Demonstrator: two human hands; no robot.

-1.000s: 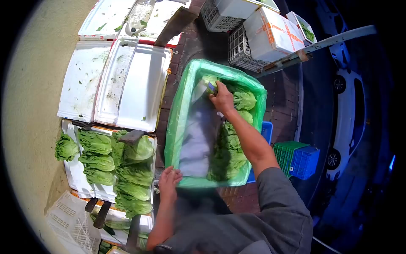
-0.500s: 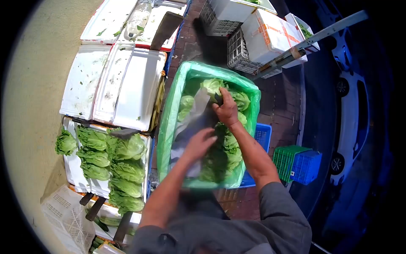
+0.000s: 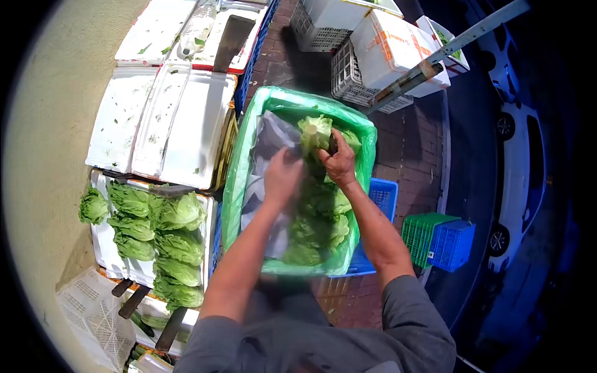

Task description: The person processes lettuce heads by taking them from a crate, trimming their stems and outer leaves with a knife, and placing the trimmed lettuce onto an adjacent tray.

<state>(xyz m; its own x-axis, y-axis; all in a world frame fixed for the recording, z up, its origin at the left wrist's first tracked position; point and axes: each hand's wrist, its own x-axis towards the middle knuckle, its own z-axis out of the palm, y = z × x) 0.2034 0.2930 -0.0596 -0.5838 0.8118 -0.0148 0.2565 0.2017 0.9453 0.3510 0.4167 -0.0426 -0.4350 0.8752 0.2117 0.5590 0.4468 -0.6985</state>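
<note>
A green plastic-lined crate (image 3: 235, 186) stands in the middle, with lettuces (image 3: 320, 208) along its right side. Near its far end my right hand (image 3: 339, 163) is closed round a lettuce head (image 3: 315, 132), whose cut base faces up; something dark shows by the fingers. Just left of that head is my left hand (image 3: 284, 176), blurred, its fingers curled at the edge of a grey sheet (image 3: 272, 133). What the left hand grips, if anything, is too blurred to tell. The sheet lies crumpled over the crate's left side.
Rows of lettuces (image 3: 177, 245) lie on white foam boxes at the left. White foam lids (image 3: 196, 130) lie beyond them. A metal bar (image 3: 435, 59) juts across the upper right. Blue (image 3: 451, 245) and green crates (image 3: 418, 236) stand at the right, with parked cars (image 3: 519, 180) beyond.
My left hand has moved from the crate's near left rim to the sheet beside the lettuce. The sheet is pushed leftward and bunched up. My right hand still holds the lettuce, now tilted.
</note>
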